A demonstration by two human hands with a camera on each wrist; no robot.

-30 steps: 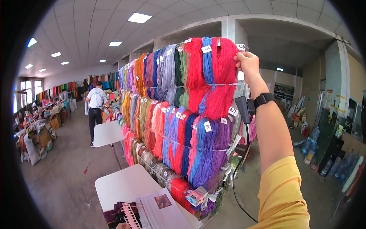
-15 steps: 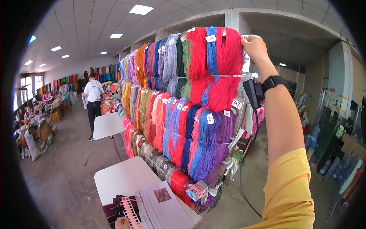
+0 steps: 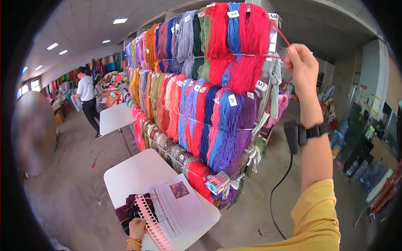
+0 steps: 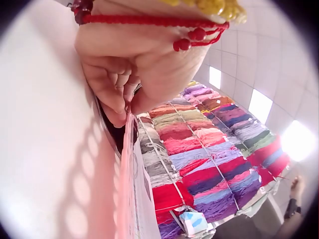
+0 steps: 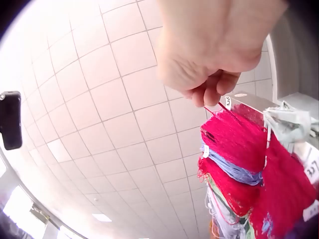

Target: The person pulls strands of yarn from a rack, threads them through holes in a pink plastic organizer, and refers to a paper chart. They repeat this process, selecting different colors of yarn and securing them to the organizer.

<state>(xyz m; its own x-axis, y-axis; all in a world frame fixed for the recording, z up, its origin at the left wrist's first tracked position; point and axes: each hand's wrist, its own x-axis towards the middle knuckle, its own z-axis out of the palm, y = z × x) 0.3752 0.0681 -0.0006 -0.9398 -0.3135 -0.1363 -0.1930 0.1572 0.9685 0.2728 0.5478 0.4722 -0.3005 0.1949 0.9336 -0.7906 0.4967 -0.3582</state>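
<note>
a: item one, the yarn rack point(image 3: 201, 104)?
b: hung full with coloured skeins in rows. the red skein point(image 3: 251, 50) hangs at its top right end, tagged.
a: the white table point(image 3: 130, 180)?
b: just beside the rack's foot. a printed sheet point(image 3: 180, 209) lies along its near edge, with a pink perforated strip point(image 3: 153, 224) beside it.
a: hands?
b: left hand point(image 3: 137, 228): fingers curled round the strip's near end. right hand point(image 3: 302, 67): raised, fingertips pinching one red strand point(image 3: 279, 31), which runs taut from the skein's top.
</note>
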